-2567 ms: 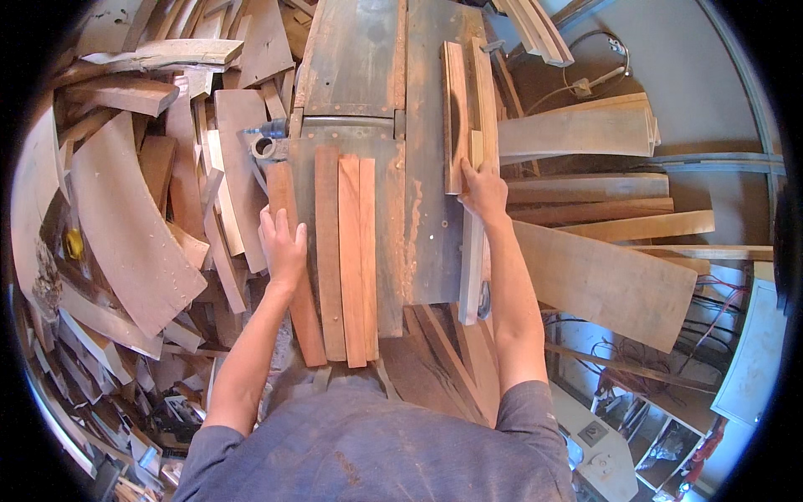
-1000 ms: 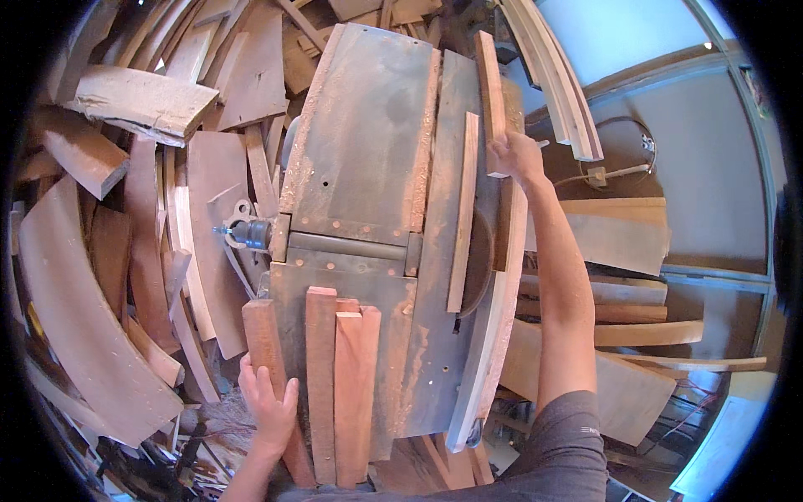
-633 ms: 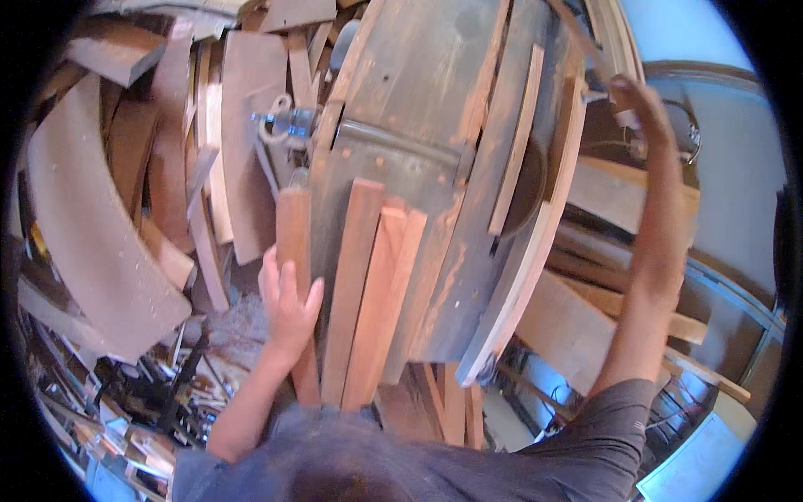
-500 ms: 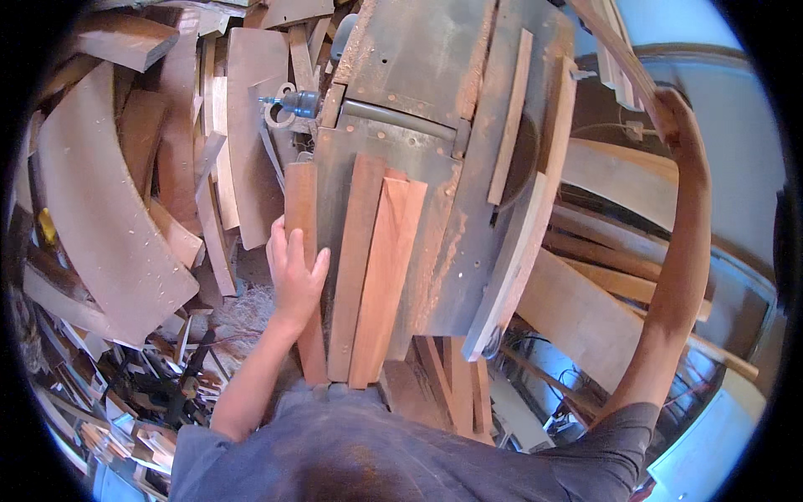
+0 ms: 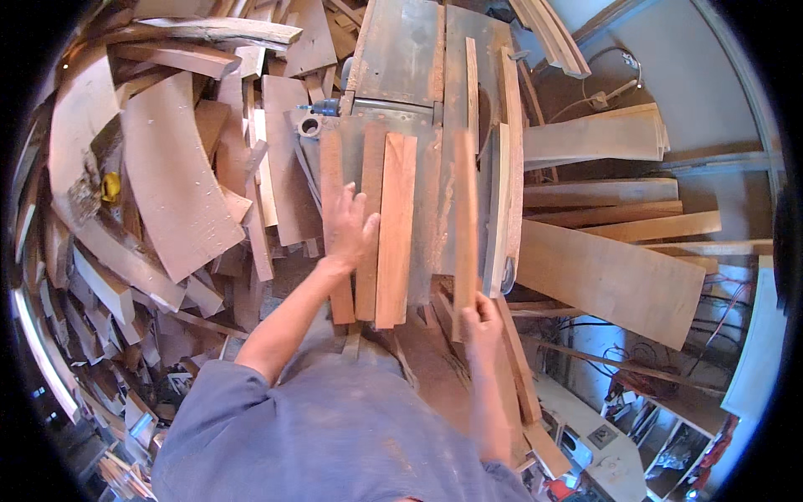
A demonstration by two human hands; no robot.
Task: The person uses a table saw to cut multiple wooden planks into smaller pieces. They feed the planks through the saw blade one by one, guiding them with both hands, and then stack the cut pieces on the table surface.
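Note:
Side by side on the near end of a metal machine table lie reddish wooden strips: a left strip (image 5: 332,159), a middle strip (image 5: 371,188) and a right strip (image 5: 397,234). My left hand (image 5: 345,230) rests on the left and middle strips, fingers spread, the thumb over the middle one. To the right, my right hand (image 5: 479,322) is closed around the near end of another wooden strip (image 5: 465,226), which points away from me above the table's right part. Motion blurs that strip and hand a little.
Across the machine table (image 5: 397,67) runs a slot with a metal roller (image 5: 393,106). A wooden fence (image 5: 508,167) borders its right side. Curved boards (image 5: 176,180) crowd the left; a wide board (image 5: 615,280) and others lie right. A blue-collared drill chuck (image 5: 326,107) sits by the slot.
My right hand has come from the far right down to the near right, gripping a strip. My left hand has shifted from the left strip's side onto the strips' tops. The view has turned.

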